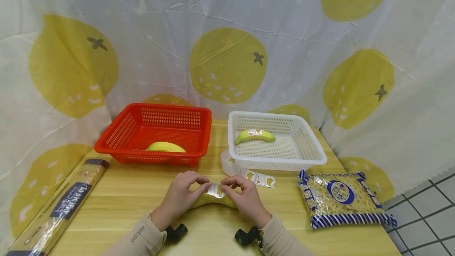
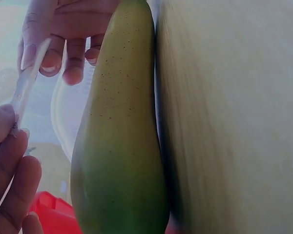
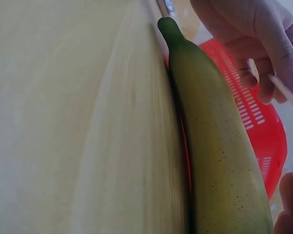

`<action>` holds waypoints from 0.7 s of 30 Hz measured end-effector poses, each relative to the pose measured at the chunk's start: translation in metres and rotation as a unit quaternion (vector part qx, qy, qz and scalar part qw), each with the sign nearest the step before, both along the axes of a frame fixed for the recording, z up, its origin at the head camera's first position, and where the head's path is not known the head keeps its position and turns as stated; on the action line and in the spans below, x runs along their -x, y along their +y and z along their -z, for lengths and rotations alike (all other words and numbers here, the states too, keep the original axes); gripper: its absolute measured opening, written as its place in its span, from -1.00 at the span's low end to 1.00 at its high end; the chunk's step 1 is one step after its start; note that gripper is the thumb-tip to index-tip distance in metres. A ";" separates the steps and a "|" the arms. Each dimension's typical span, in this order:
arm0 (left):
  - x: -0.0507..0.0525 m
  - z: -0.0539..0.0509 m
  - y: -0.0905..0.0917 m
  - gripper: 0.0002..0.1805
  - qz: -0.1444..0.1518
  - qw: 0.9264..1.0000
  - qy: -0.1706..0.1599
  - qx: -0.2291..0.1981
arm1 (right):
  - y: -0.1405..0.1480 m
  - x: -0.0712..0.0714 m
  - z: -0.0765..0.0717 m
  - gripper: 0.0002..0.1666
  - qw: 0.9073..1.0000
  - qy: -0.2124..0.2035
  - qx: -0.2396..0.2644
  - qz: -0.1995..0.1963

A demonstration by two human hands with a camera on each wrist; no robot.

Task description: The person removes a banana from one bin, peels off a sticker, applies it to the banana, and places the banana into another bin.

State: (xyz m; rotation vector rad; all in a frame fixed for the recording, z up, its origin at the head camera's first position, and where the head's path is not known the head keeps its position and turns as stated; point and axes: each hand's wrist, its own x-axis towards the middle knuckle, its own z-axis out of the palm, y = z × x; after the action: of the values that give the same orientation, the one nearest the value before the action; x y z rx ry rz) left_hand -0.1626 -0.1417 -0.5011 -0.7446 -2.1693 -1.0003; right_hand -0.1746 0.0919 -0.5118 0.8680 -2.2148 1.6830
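Note:
A yellow-green banana [image 1: 206, 200] lies on the wooden table between my hands. Just above it I hold a white label sticker [image 1: 216, 190] printed with a small banana picture. The left hand [image 1: 182, 191] pinches the sticker's left end between thumb and finger, and the right hand [image 1: 246, 196] pinches its right end. Seen edge-on in the left wrist view, the sticker [image 2: 28, 90] is apart from the banana [image 2: 122, 126]. From the right wrist view, the banana [image 3: 210, 131] rests along the tabletop, and only a corner of the sticker [image 3: 287, 93] shows.
Behind the left hand stands a red basket [image 1: 156, 158] with a banana [image 1: 165, 146] inside. A white basket [image 1: 277, 165] holds a labelled banana [image 1: 263, 137]. A label strip [image 1: 261, 179] lies before it. Pasta bags [image 1: 341, 196] [image 1: 72, 196] lie at right and left.

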 end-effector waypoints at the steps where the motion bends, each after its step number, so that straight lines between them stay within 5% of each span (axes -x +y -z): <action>1: 0.000 0.000 0.000 -0.77 0.001 1.000 0.005 0.006 | 0.000 0.000 -0.001 -0.83 1.000 -0.002 -0.001 0.002; 7: 0.000 -0.001 -0.002 -0.78 0.008 1.000 -0.001 0.017 | 0.000 -0.001 -0.003 -0.95 1.000 -0.017 -0.015 0.016; 21: -0.002 -0.007 -0.009 -0.83 0.050 0.992 -0.113 0.015 | 0.000 -0.001 -0.001 -0.91 0.999 0.019 -0.037 0.015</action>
State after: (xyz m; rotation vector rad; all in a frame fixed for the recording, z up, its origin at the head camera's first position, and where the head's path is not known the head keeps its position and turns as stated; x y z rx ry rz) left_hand -0.1605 -0.1503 -0.4936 -0.7920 -2.3640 -1.1550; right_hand -0.1738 0.0917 -0.5105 0.8733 -2.2657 1.5669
